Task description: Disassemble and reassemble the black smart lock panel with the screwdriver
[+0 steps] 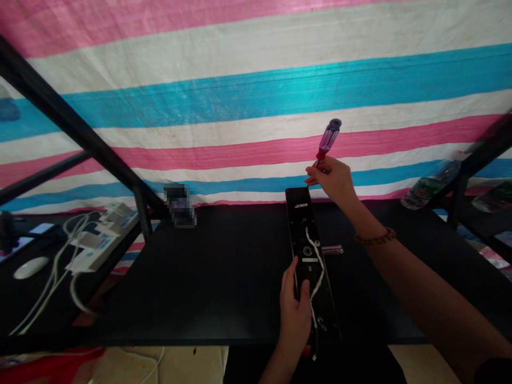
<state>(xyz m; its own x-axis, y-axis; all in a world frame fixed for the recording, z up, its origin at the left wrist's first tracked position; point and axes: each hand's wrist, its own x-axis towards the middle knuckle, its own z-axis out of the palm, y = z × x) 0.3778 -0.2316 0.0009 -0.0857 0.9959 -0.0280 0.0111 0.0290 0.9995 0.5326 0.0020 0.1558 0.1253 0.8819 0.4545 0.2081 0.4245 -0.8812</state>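
Note:
A long black panel point(298, 229) with a white cable point(321, 266) running along it lies lengthwise on the black table, its near end at the front edge. Around its left side, near the lower half, my left hand point(295, 304) is closed, thumb on top. My right hand point(330, 176) pinches the shaft of a screwdriver point(328, 137) with a clear purplish handle and a red collar. The screwdriver is tilted, handle up, its tip close to the panel's far right corner; whether it touches I cannot tell. A second clear-handled tool point(333, 249) lies just right of the panel, partly hidden.
A white power strip point(94, 253) with plugs and cables and a white mouse point(31, 268) are at the left. A blurred-out object point(182, 205) stands at the back. A plastic bottle point(426, 189) leans at the right by the black frame; a striped sheet hangs behind.

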